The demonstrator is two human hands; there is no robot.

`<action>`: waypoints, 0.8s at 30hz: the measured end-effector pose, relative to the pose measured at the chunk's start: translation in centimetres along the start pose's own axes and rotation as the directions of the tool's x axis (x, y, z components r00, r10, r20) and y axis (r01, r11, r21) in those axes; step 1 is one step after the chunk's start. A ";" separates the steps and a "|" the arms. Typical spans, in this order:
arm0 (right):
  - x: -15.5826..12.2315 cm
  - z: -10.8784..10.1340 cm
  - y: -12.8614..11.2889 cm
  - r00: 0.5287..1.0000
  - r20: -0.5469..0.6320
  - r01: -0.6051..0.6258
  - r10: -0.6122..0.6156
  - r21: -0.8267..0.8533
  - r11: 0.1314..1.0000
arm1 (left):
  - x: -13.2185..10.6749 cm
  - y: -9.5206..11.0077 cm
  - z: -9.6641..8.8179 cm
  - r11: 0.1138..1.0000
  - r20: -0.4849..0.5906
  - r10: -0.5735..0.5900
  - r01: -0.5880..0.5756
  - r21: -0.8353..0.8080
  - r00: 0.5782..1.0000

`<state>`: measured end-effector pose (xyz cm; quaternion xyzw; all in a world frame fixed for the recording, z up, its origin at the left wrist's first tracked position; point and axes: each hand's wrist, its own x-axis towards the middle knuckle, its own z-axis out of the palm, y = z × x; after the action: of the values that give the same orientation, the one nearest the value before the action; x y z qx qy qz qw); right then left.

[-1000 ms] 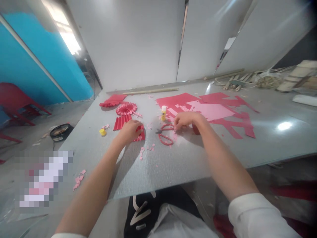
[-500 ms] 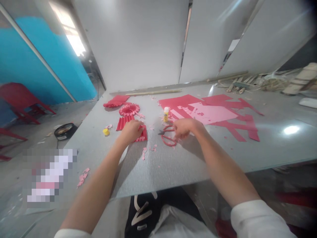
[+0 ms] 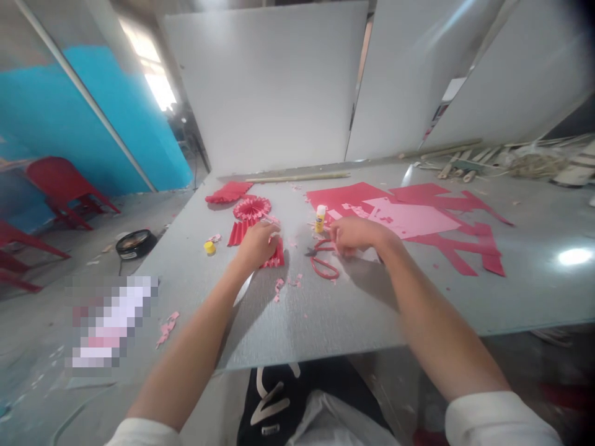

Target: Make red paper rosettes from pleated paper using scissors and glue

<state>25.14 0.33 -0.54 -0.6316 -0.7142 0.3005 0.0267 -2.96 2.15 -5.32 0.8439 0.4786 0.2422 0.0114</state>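
My left hand [image 3: 257,243] is closed over a pleated red paper strip [image 3: 240,231] on the table, hiding its middle. Pink trim shows along the edge. My right hand [image 3: 356,236] is raised a little over the table, fingers loosely bent and apart, with nothing visible in them. Just below its fingertips lie red-handled scissors [image 3: 324,267], blades pointing left. A glue stick [image 3: 320,219] stands upright and uncapped beyond the fingers. Its yellow cap [image 3: 209,248] lies left of my left hand. Behind the strip is a round pleated rosette [image 3: 251,209].
Another folded red piece [image 3: 229,192] lies at the back left. Red sheets [image 3: 423,193] and a pink sheet [image 3: 418,218] spread at the right. Pink scraps [image 3: 168,328] are scattered about. Bamboo pieces [image 3: 465,167] lie at the back right. Red chairs [image 3: 65,183] stand beyond the table.
The view has shifted, so everything sits further right. My right hand has moved slightly away from the scissors, towards the glue stick. My left hand stays on the pleated strip.
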 end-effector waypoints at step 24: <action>-0.3 3.3 -4.0 0.722 -0.512 0.580 -0.466 0.079 0.811 | -0.5 4.2 0.6 0.452 0.118 -0.282 0.240 -0.859 0.952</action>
<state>20.30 -1.38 -1.30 -0.4479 -0.7948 0.2003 0.3572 0.48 -0.37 -4.98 0.6348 0.4158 0.4617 0.4594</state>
